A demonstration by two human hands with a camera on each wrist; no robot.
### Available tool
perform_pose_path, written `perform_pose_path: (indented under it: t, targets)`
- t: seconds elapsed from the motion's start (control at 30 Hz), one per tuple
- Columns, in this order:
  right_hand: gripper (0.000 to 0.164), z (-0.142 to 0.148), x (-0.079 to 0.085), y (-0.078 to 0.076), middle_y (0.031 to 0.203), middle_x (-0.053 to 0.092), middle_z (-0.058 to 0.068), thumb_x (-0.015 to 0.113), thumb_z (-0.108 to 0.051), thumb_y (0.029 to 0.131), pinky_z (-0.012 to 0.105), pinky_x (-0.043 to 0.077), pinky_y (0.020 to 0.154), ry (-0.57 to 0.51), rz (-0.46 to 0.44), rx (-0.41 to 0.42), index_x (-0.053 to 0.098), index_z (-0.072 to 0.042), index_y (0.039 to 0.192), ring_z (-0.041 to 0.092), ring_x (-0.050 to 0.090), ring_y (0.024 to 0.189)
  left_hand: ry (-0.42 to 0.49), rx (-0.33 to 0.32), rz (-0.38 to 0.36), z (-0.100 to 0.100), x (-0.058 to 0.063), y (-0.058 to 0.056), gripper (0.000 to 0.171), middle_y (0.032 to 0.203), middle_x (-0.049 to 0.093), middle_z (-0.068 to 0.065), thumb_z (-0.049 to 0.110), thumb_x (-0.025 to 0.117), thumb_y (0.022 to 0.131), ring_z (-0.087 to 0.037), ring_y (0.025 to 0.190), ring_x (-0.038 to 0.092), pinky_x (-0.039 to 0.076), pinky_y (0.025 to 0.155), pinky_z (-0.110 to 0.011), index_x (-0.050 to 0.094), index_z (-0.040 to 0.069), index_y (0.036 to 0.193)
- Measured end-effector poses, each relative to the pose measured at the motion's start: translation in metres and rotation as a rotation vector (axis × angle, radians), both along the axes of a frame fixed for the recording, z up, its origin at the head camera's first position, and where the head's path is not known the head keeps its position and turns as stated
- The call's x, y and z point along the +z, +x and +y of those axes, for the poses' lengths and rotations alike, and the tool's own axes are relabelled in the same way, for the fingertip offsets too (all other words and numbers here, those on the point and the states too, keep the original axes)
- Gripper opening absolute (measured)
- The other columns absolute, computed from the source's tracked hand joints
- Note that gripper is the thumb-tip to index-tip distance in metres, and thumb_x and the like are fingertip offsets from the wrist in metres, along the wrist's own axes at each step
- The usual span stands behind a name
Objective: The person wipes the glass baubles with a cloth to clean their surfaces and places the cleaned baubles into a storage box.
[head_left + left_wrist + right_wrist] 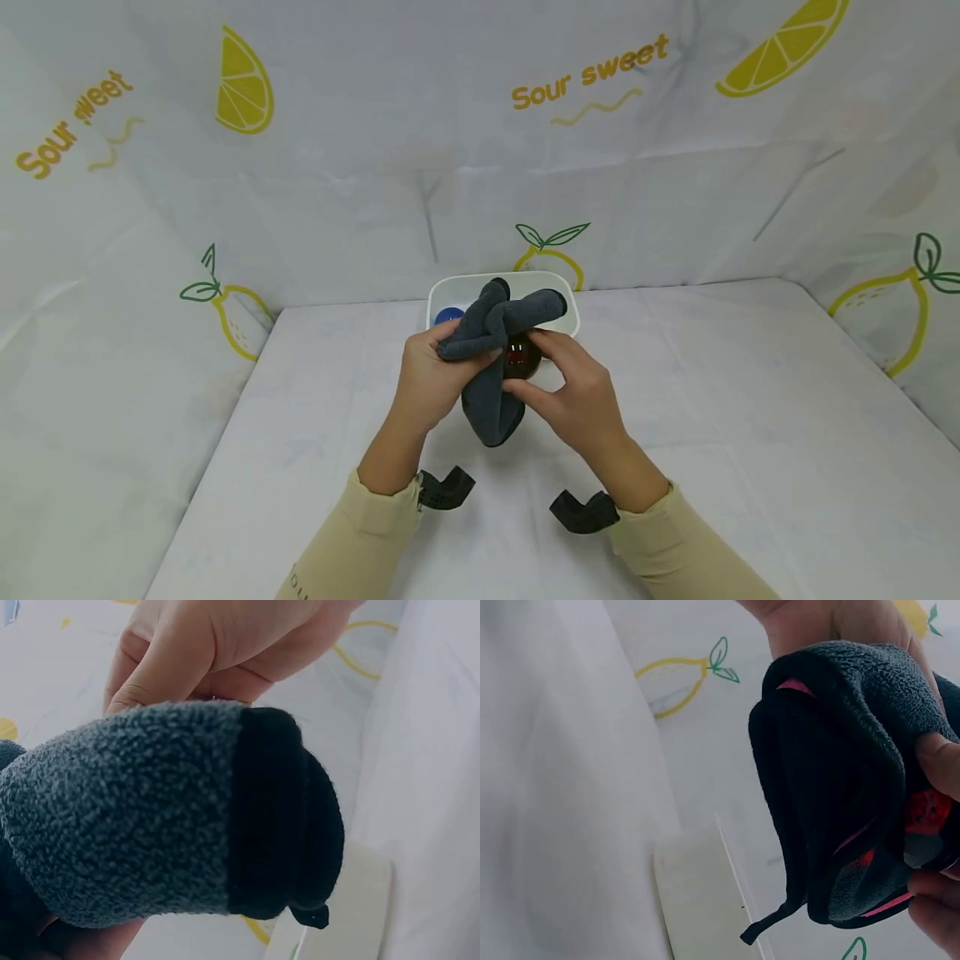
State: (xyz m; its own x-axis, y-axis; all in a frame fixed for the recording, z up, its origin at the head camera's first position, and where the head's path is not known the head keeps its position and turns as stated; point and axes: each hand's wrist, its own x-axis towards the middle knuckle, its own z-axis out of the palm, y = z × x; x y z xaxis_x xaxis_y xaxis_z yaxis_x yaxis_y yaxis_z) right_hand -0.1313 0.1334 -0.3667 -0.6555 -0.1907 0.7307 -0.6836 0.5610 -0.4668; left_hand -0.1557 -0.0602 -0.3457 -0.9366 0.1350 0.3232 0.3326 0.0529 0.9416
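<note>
A dark grey-blue fleecy cloth (487, 408) with black edging is bunched up above the table, its ends hanging down and sticking up. My left hand (431, 375) grips the cloth from the left side. A shiny dark round object (522, 358) with red showing on it sits against the cloth, and my right hand (581, 392) pinches it between thumb and fingers. In the right wrist view, folds of the cloth (832, 772) wrap partly around a red and grey piece (928, 814). Its exact kind cannot be told.
Behind the hands stands a white tray (566, 321), partly hidden by the cloth. Inside it is a blue round thing (449, 315). A white cloth (750, 417) covers the table, and a lemon-printed sheet (360, 225) hangs behind. Black wrist mounts (585, 511) jut inward from both sleeves.
</note>
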Motion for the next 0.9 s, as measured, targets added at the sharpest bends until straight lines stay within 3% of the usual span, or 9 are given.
perform_pose_path:
  t: [0.2,0.37,0.47,0.57,0.73,0.9]
  targets:
    - [0.055,0.0006,0.0024,0.0005,0.109,0.071,0.007,0.087,-0.015,0.073,0.022,0.056,0.085,-0.152,-0.18,0.024,0.066,-0.004,0.122,0.019,0.07,0.094,-0.045,-0.013,-0.029,0.0021,0.0006,0.0015,0.029,0.101,0.074,-0.011,0.012,0.081,0.081,-0.021,0.095,0.07,0.059,0.08,-0.036,0.074,0.007,0.109]
    - [0.043,0.0025,0.0043,-0.0003,0.101,0.073,0.008,0.082,-0.023,0.081,0.023,0.058,0.077,-0.308,-0.462,0.002,0.068,-0.006,0.118,0.014,0.069,0.086,-0.052,-0.036,-0.03,0.0036,0.0,0.0026,0.032,0.103,0.074,-0.01,0.011,0.082,0.08,-0.02,0.097,0.071,0.059,0.082,-0.035,0.074,0.007,0.11]
    - [0.04,0.0032,0.0062,-0.0018,0.103,0.072,0.014,0.077,-0.026,0.087,0.028,0.059,0.075,-0.433,-0.622,0.048,0.067,-0.002,0.118,0.015,0.071,0.084,-0.052,-0.048,-0.019,0.0034,-0.0007,0.0027,0.033,0.103,0.074,-0.01,0.011,0.082,0.08,-0.02,0.098,0.07,0.059,0.083,-0.036,0.074,0.007,0.111]
    - [0.039,0.0035,0.0077,-0.003,0.105,0.07,0.02,0.071,-0.022,0.092,0.034,0.06,0.074,-0.548,-0.72,0.132,0.064,0.006,0.119,0.017,0.073,0.08,-0.05,-0.057,-0.017,0.003,-0.0005,0.0031,0.034,0.105,0.074,-0.011,0.01,0.082,0.079,-0.02,0.099,0.07,0.058,0.084,-0.036,0.073,0.006,0.112]
    - [0.042,0.0065,0.0082,-0.0042,0.106,0.068,0.022,0.068,-0.019,0.094,0.035,0.06,0.075,-0.591,-0.764,0.217,0.059,0.012,0.122,0.018,0.073,0.082,-0.045,-0.065,-0.026,0.0023,0.0016,0.0039,0.035,0.106,0.073,-0.011,0.009,0.082,0.079,-0.02,0.101,0.069,0.058,0.085,-0.036,0.073,0.006,0.113]
    - [0.047,0.009,0.0098,-0.0025,0.114,0.067,0.019,0.077,-0.013,0.085,0.028,0.059,0.081,-0.484,-0.687,0.205,0.061,0.003,0.127,0.015,0.069,0.094,-0.02,-0.06,-0.042,0.0009,0.0033,0.0034,0.035,0.107,0.073,-0.011,0.009,0.082,0.08,-0.021,0.102,0.069,0.058,0.085,-0.037,0.073,0.007,0.113]
